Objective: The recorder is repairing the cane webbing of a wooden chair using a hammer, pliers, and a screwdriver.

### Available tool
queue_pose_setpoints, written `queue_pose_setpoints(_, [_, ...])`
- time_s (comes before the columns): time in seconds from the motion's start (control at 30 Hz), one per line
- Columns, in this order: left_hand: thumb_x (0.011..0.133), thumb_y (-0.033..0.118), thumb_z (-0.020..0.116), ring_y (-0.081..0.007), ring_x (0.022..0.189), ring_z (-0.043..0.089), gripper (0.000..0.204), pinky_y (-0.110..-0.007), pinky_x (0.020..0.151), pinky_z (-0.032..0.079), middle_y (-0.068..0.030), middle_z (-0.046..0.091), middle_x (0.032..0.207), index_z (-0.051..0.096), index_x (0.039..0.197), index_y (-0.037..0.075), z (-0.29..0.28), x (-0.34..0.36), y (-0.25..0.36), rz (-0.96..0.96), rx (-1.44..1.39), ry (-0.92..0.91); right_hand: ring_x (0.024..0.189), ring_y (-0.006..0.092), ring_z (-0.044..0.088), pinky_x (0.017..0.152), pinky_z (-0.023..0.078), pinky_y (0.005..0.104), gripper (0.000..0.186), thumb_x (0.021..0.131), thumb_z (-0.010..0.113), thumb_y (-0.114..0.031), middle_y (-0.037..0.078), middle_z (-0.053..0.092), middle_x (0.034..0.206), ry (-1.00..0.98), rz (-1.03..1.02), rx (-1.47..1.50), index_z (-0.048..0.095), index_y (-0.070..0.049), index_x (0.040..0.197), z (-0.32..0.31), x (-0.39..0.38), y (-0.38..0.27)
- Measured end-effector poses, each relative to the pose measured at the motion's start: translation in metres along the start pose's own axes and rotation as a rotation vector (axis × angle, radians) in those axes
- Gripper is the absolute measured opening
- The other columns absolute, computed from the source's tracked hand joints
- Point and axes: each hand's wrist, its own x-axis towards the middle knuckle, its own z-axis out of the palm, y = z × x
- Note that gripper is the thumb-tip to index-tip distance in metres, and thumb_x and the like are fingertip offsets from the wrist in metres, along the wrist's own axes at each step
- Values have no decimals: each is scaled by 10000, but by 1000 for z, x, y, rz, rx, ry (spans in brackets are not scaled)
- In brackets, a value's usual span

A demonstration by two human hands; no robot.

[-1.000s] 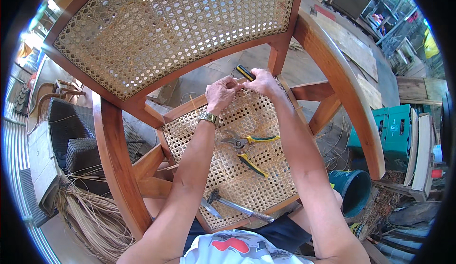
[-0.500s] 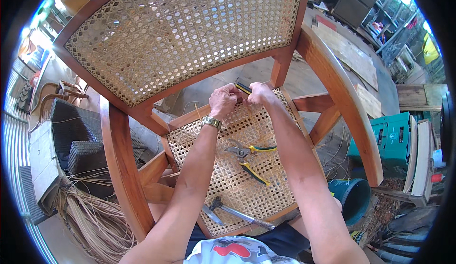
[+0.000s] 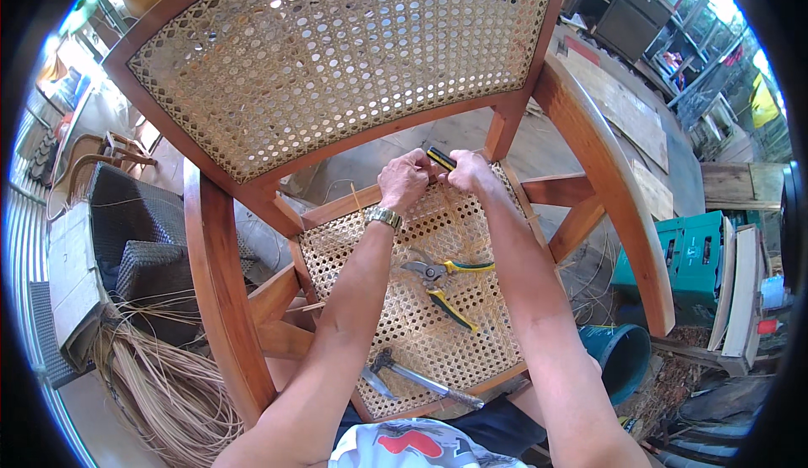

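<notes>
A wooden armchair (image 3: 220, 300) with a woven cane seat (image 3: 421, 231) stands before me. At the seat's back edge my right hand (image 3: 473, 173) grips a tool with a black-and-yellow handle (image 3: 440, 158); its working end is hidden. Close beside it, my left hand (image 3: 404, 180) has its fingers closed at the rear rail, and what they pinch cannot be made out. Loose cane strands cross the seat under my wrists. Between my forearms lie pruning shears (image 3: 436, 273) with yellow-and-black handles, their handles spread. A hammer (image 3: 425, 379) rests near the front edge, next to a flat metal blade (image 3: 379, 385).
The caned backrest (image 3: 353, 72) rises beyond my hands, and armrests flank both sides. A bundle of cane strands (image 3: 164, 384) lies at left by dark woven pieces. At right are a green crate (image 3: 673, 249), a dark teal bucket (image 3: 627, 358) and wooden boards (image 3: 619, 110).
The whole view has shifted slightly. Both hands stay at the rear rail, and the black-and-yellow handle has turned a little in my right hand. The shears and hammer lie as before.
</notes>
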Motion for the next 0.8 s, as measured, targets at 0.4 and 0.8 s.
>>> queue_pose_setpoints(0.4, [848, 368, 803, -265, 855, 725, 235, -404, 731, 540, -56, 762, 880, 742, 952, 166, -3, 18, -2, 65, -155, -196, 998, 304, 703, 892, 532, 404, 508, 810, 842, -300, 156, 752, 1036, 179, -121, 170, 671, -32, 1207, 6, -30, 16])
queue_pose_setpoints(0.8, [869, 332, 769, -314, 876, 716, 196, -431, 752, 548, -88, 753, 922, 724, 946, 158, 7, 8, 8, 200, -51, -35, 525, 149, 597, 476, 461, 323, 259, 694, 800, -153, 64, 650, 664, -45, 219, 312, 730, -34, 914, 4, 8, 9])
